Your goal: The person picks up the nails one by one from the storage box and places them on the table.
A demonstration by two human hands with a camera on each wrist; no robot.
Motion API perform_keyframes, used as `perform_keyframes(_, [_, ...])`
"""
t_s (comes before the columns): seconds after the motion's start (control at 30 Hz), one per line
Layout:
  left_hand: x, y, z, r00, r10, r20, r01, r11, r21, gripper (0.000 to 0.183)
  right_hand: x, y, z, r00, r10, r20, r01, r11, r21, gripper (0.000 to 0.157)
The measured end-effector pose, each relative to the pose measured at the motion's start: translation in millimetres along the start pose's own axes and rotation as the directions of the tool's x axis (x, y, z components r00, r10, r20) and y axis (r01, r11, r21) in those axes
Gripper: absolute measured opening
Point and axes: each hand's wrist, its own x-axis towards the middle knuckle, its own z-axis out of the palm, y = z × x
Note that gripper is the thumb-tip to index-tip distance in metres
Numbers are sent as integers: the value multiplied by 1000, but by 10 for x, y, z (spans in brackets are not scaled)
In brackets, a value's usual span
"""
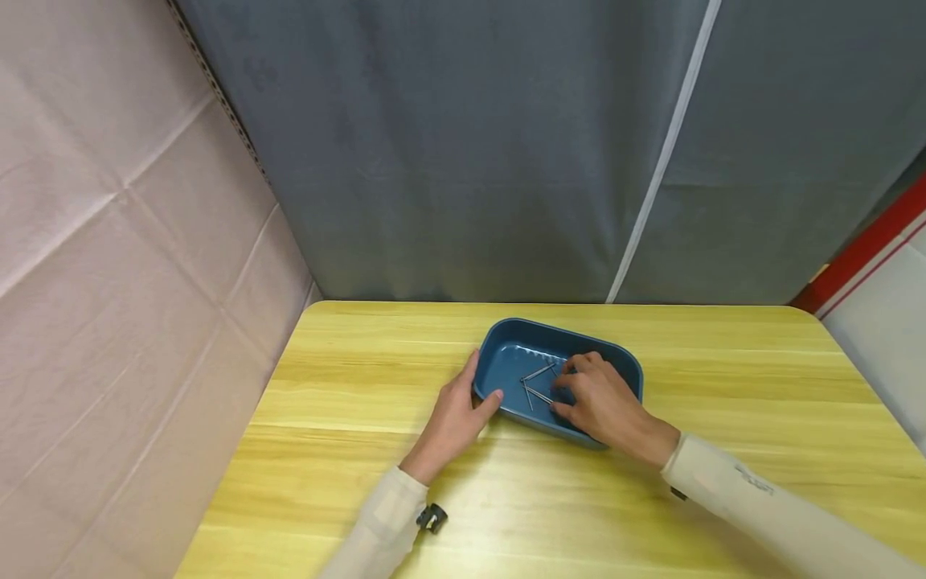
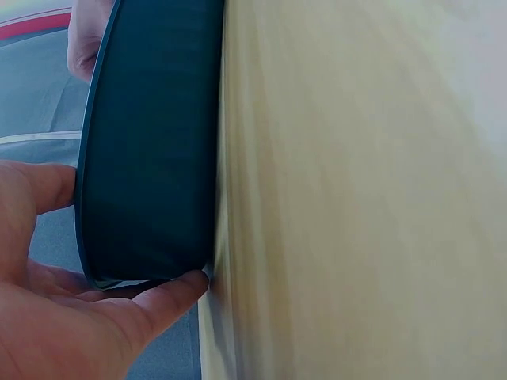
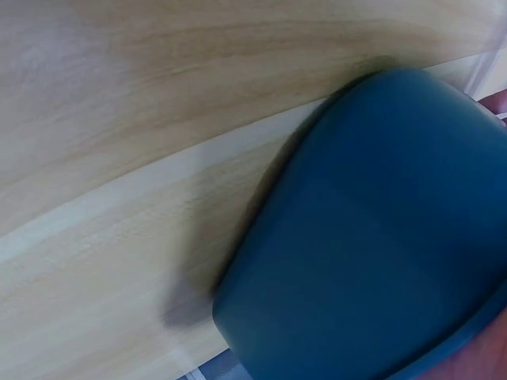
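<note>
The left hand (image 1: 454,410) grips the blue tray (image 1: 504,371) between its fingers, presumably steadying it, while the right hand's (image 1: 604,400) bent fingers reach beside thin metal nails (image 1: 538,395) inside, any pinch indiscernible.

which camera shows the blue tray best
The head view: it looks down into the blue tray, showing most of its rim and the thin metal pieces lying inside. The left and right wrist views show mainly its outer wall, cut off by the picture edge, with the inside hidden.
</note>
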Motion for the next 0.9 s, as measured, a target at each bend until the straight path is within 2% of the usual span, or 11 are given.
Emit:
perform_keyframes(0.5, [-2,0,2,1000,7,-2,-7,1000,9,82,51,8,22,998,-3,66,3,1000,4,16])
perform_keyframes(0.9, [-9,-2,-11,1000,11,5,-11,1000,2,83,67,11,28,997,-68,36,69,998,-13,9])
